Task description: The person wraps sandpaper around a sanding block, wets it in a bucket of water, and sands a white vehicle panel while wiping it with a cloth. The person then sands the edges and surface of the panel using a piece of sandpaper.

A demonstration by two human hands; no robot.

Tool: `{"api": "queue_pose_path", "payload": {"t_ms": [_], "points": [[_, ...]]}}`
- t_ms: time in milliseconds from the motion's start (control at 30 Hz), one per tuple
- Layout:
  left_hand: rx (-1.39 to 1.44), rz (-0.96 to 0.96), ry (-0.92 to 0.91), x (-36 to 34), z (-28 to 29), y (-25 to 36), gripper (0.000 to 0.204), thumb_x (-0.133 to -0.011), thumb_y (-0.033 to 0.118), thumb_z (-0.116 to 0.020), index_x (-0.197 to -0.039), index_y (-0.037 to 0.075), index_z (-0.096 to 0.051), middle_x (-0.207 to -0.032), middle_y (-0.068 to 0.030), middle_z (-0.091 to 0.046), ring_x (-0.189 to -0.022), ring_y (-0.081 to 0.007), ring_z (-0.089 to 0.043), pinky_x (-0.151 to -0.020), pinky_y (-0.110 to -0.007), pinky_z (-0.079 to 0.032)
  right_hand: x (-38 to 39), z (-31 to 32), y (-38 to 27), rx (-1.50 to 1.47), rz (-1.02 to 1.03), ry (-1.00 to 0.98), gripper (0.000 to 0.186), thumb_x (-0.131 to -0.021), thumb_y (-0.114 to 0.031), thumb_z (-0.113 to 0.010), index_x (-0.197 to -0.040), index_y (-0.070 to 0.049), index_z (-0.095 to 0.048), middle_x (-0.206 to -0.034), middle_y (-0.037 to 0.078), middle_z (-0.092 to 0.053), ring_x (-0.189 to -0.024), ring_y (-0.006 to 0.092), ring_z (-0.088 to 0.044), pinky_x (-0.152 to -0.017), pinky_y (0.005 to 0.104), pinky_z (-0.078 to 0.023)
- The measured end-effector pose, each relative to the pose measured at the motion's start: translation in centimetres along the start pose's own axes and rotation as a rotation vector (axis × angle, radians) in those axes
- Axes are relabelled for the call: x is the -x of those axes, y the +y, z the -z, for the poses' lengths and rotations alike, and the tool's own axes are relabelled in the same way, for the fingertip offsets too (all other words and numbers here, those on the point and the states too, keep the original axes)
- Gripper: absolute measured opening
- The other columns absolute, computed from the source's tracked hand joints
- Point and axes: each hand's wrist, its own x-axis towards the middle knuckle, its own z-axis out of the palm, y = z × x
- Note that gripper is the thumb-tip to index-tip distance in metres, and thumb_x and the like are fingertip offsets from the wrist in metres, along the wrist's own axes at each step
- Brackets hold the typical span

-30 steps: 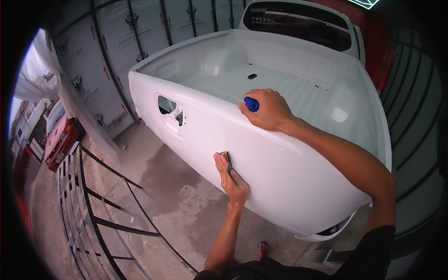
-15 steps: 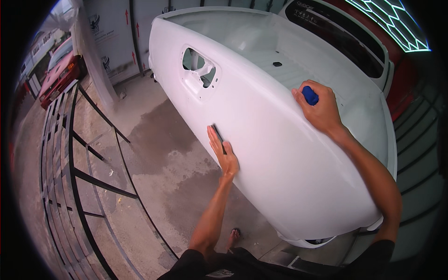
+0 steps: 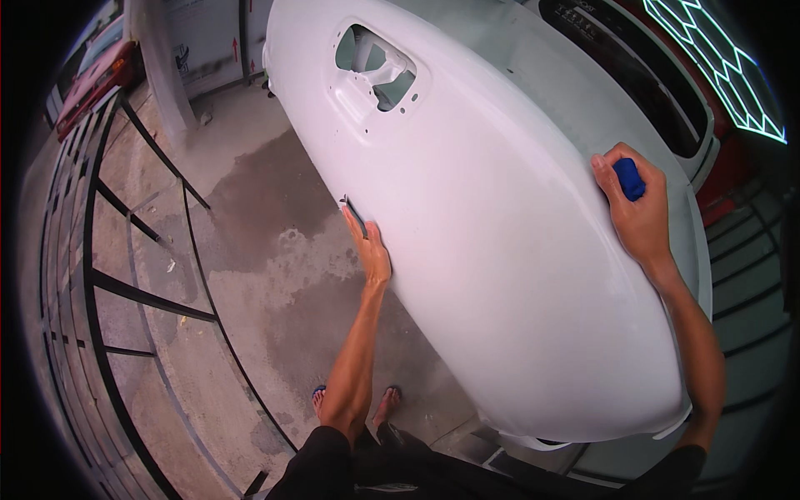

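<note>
A white pickup tailgate (image 3: 483, 225) fills the middle, its handle opening (image 3: 400, 90) cut through near the far end. Low on its outer face, my left hand (image 3: 372, 254) lies with fingers stretched along a thin dark pad (image 3: 358, 218), pressing it to the panel near the lower edge. My right hand (image 3: 646, 221) rests on the rounded top edge, closed round a blue lump (image 3: 629, 179); whether it is cloth or something firmer I cannot tell.
A black metal rack (image 3: 154, 292) stands to the left on the partly wet concrete floor (image 3: 275, 250). Beyond it is a red car (image 3: 92, 75). The truck's dark rear window (image 3: 625, 75) is at the upper right. My feet (image 3: 387, 404) show below.
My left hand has slid with the pad down toward the tailgate's lower edge. My right hand, still round the blue lump, appears farther right as the view shifts.
</note>
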Motion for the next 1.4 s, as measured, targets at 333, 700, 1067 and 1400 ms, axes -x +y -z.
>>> {"api": "queue_pose_path", "payload": {"t_ms": [333,700,1067,1400], "points": [[0.25,0.156,-0.022,-3.6,1.9,-4.0,0.1,-0.102,0.069,-0.04,-0.165,0.002,0.0,-0.17,-0.0259,0.002,-0.159,-0.0366,0.001,-0.127,-0.052,-0.002,0.3,0.1,0.7,-0.144,-0.002,-0.003,0.037,-0.102,-0.031,-0.067,-0.077,-0.006,-0.056,-0.067,-0.002,-0.043,-0.064,0.0079,-0.038,-0.062,0.0274,-0.03],[0.369,0.581,0.129,3.9,-1.4,-2.3,0.083,-0.108,0.052,-0.041,-0.161,-0.005,-0.013,-0.161,-0.0233,-0.033,-0.143,-0.0348,-0.043,-0.117,-0.042,-0.035,0.7,0.8,1.7,-0.14,-0.028,-0.041,0.036,-0.104,-0.029,-0.063,-0.078,-0.006,-0.055,-0.072,0.0,-0.046,-0.069,0.0087,-0.041,-0.067,0.0256,-0.032],[0.072,0.712,0.3,5.3,-1.1,-5.7,0.048,-0.111,0.033,-0.046,-0.108,-0.012,-0.062,-0.095,-0.0115,-0.069,-0.08,-0.0211,-0.063,-0.075,-0.04,-0.051,0.5,2.0,1.5,-0.149,-0.034,-0.099,0.034,-0.104,-0.024,-0.063,-0.078,-0.005,-0.051,-0.078,0.001,-0.048,-0.075,0.0102,-0.041,-0.072,0.0282,-0.033],[-0.084,0.662,0.195,2.4,0.6,-6.9,0.044,-0.112,0.029,-0.043,-0.092,-0.007,-0.058,-0.077,-0.0066,-0.061,-0.065,-0.0169,-0.053,-0.062,-0.039,-0.044,0.3,1.6,1.4,-0.149,-0.038,-0.102,0.033,-0.104,-0.022,-0.063,-0.079,-0.005,-0.051,-0.078,0.001,-0.046,-0.074,0.0102,-0.039,-0.072,0.0279,-0.031]]}}
